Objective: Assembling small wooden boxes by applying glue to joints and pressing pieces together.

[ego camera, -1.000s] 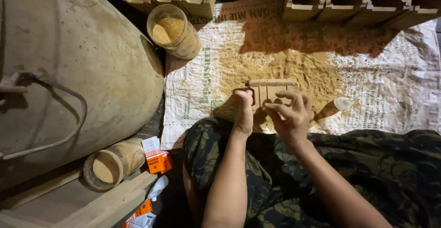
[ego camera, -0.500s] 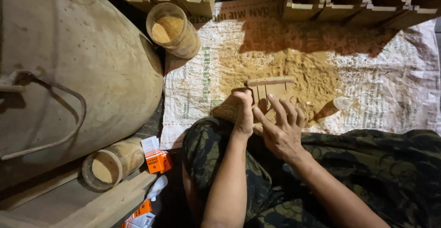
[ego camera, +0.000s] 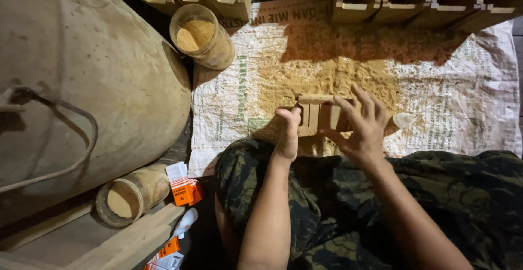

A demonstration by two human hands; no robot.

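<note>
Wooden mould (ego camera: 321,115), frame centre, on sawdust (ego camera: 332,79): left hand (ego camera: 287,134) grips its edge; right hand (ego camera: 362,126) presses flat, fingers spread. Packing step; steady pressure needed.

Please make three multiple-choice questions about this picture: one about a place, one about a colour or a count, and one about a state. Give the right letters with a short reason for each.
1. Where does the small wooden frame lie?
A. on the sawdust pile on the woven sack
B. inside the big round vessel
C. on the wooden plank

2. What colour is the small box beside the lower jar?
A. blue
B. orange
C. green

3. How is the right hand?
A. closed in a fist
B. holding a jar
C. fingers spread over the frame

Answers: 1 A, the powder surrounds the frame; 2 B, its sides show orange; 3 C, the fingers fan out across the frame, while the left hand grips its left end.
</note>
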